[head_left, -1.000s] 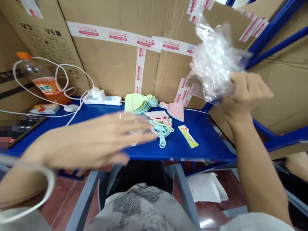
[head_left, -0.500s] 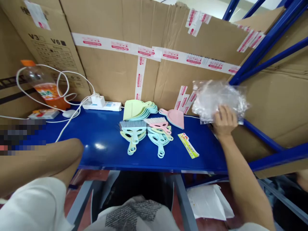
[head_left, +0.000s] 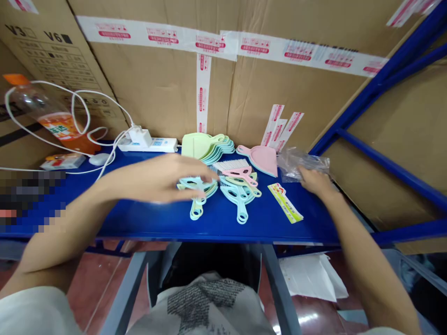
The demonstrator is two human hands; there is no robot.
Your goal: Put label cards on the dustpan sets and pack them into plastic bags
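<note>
My left hand (head_left: 171, 179) hovers, blurred, over the left pile of small brushes (head_left: 197, 208); its fingers reach out to the right, apart and holding nothing. It covers part of that pile. At the back right corner, my right hand (head_left: 317, 182) is closed on the near edge of some crumpled clear plastic bags (head_left: 291, 163) lying low on the tabletop. Beside the left pile lies a second pile of blue and yellow brushes (head_left: 240, 207), with a pink brush (head_left: 244, 174) on top. Behind them are stacked green and blue dustpans (head_left: 197, 145) and a pink dustpan (head_left: 262, 159).
Yellow-green printed cards (head_left: 285, 204) lie on the blue table (head_left: 216, 229). At the left are a power strip (head_left: 164, 145), white cables and an orange drink bottle (head_left: 61, 123). Cardboard (head_left: 157, 93) walls the back; blue metal bars (head_left: 391, 163) edge the right side.
My left hand has come in from the left to above the brushes. My right hand has lowered the raised plastic bags onto the table's back right corner. The view has tilted down.
</note>
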